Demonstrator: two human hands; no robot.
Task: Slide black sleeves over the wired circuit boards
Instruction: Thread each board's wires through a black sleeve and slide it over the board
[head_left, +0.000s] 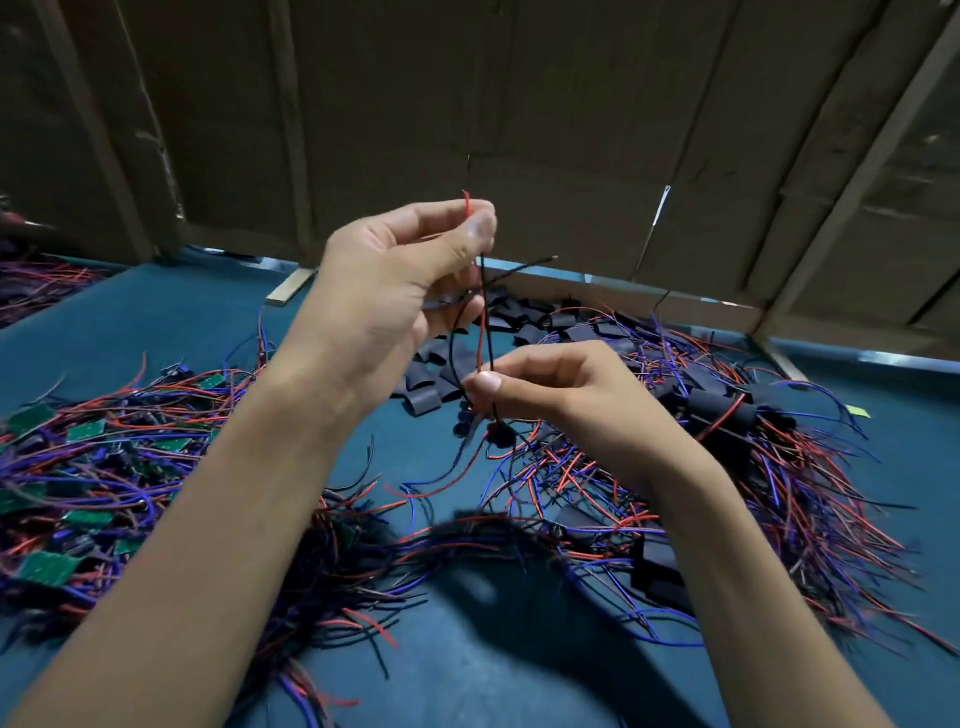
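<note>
My left hand (400, 275) is raised above the table and pinches the top ends of a red and a black wire (484, 322). These wires run straight down to my right hand (550, 387), which pinches them lower. Below my right fingers hangs a small dark part (498, 434) on the wires; whether it is a board or a sleeve I cannot tell. Loose flat black sleeves (431, 364) lie in a pile just behind my hands. Bare green circuit boards (88, 431) with wires lie heaped at the left. Sleeved boards (722, 410) lie in the right heap.
A blue-green table top (519, 660) carries thick tangles of red, blue and black wires on both sides. Cardboard walls (519, 104) close off the back. Another wire pile (41, 280) lies at the far left. A small yellow-green scrap (860, 411) lies at the right.
</note>
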